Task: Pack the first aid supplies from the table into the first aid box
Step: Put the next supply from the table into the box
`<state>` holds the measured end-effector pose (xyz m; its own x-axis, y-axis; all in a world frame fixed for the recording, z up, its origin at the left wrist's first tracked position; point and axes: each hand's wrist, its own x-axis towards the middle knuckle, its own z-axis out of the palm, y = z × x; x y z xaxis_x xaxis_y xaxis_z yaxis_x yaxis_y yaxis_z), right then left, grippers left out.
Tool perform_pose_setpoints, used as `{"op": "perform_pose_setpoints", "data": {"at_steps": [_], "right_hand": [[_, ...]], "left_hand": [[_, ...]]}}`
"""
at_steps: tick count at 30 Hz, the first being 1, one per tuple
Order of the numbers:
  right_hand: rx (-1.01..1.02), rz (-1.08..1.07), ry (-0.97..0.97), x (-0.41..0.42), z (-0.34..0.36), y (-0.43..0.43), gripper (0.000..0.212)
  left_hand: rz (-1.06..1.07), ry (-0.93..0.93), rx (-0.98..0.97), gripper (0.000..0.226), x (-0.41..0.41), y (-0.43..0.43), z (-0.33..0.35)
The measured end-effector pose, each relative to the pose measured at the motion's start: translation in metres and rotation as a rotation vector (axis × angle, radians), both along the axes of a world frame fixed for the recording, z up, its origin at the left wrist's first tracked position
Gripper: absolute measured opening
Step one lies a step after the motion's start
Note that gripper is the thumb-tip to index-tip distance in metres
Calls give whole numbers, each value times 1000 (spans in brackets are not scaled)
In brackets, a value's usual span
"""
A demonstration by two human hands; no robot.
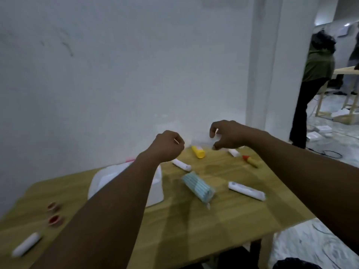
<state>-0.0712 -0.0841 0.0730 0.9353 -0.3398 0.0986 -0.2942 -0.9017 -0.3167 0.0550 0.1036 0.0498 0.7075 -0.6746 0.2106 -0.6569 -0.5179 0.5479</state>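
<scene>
Two bare hands hover above the wooden table [194, 230], neither touching it. The left hand [169, 146] is curled into a loose fist with nothing seen in it. The right hand [227, 135] has thumb and fingers bent like a claw in front of something pale by the wall; the blur hides whether it grips anything. One white first aid box [103, 183] lies on the table beneath the left forearm, partly hidden by it. The loose supplies on the table are all outside the box: four white rolls [246, 191], one yellow bottle [198, 151], one pack of blue masks [198, 188], one yellow tube with a red cap [250, 161], and two small red round pieces [55, 219] near the left edge. One person in a green top [318, 63] stands at far right, beyond the pillar [258, 74].
</scene>
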Motion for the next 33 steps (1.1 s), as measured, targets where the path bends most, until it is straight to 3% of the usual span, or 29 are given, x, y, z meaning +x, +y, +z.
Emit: {"op": "perform_pose_setpoints", "data": {"at_steps": [7,11,14,19,24,29,33], "right_hand": [[-146,321,88,83,-7,122,36],[-339,381,165,112,-27,158,34],[-368,382,172,130,-44,171,30],[-205,387,178,146,-68,178,36],[-114,288,-2,144,-88,180,41],[44,137,13,141,-83,184,28],[195,116,-25,148,-77,194,32]], "left_hand": [[311,-12,-1,24,46,147,-15],[408,-29,22,27,58,183,-33],[435,-33,32,28,66,193,-43],[432,-12,36,26,71,197,-57],[428,-10,10,24,73,199,-66],[434,-27,-6,23,75,199,-71],[433,-37,-6,24,75,198,-70]]}}
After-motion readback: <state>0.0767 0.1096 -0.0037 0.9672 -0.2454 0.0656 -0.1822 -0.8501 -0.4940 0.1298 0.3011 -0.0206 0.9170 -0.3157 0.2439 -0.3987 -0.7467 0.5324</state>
